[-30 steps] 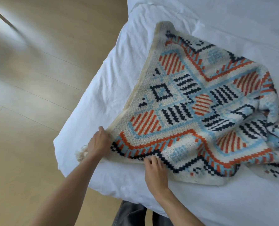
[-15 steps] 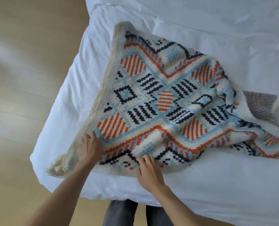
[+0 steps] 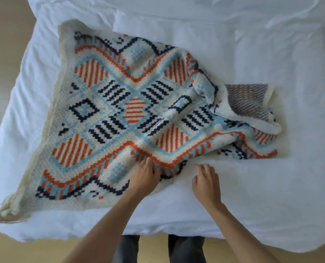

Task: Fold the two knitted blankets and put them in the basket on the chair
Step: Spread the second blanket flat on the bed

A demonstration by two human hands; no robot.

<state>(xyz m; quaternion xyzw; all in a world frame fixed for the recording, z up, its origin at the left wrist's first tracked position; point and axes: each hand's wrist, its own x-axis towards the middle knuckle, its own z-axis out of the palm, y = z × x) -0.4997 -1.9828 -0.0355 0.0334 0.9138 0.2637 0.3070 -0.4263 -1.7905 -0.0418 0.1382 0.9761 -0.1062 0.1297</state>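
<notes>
Your knitted blanket (image 3: 131, 114) lay spread across the bed (image 3: 252, 54), its long axis running lower left to right, bunched at frame right. Your left hand (image 3: 144, 178) pressed flat, fingers loose, on the near hem; your right hand (image 3: 206, 184), half-curled and gripping nothing, rested just right of it, nearer the bunched end.

1. The knitted blanket (image 3: 108, 114) bunches at its three o'clock end, so the folds there hide part of the pattern, and only a patch of the underside shows.
2. The left hand (image 3: 144, 177) lies on the blanket's six o'clock edge; what its fingertips do is hidden.
3. The right hand (image 3: 207, 185) curls on the bed (image 3: 271, 196); its grip cannot be told.
4. The bed is cut off at twelve and three o'clock.
5. The person's legs (image 3: 127, 249) are cut off at six o'clock.
</notes>
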